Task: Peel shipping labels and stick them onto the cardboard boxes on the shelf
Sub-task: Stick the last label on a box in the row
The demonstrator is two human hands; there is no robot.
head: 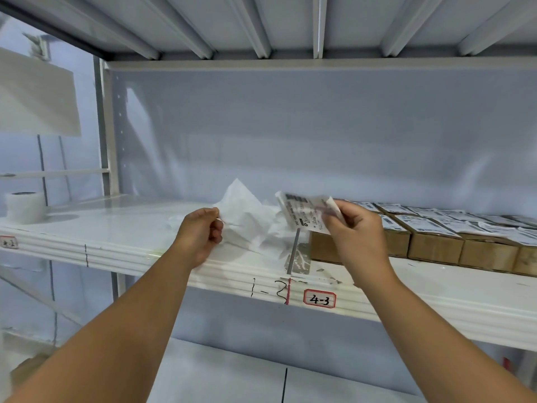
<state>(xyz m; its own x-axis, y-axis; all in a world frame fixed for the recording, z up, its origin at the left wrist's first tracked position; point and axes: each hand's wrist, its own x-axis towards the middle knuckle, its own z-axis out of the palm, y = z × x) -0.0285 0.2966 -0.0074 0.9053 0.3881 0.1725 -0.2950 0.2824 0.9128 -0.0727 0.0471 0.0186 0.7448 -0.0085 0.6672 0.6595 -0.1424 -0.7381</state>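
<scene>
Cool, even light; wide-angle edge bending; motion-blurred label (305,212).

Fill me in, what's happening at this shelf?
A person is labelling cardboard boxes on a white shelf. The right hand pinches a printed shipping label in the air, near the left end of the row. The left hand pinches white backing paper at a crumpled pile of it on the shelf. The boxes in view already carry labels on top.
</scene>
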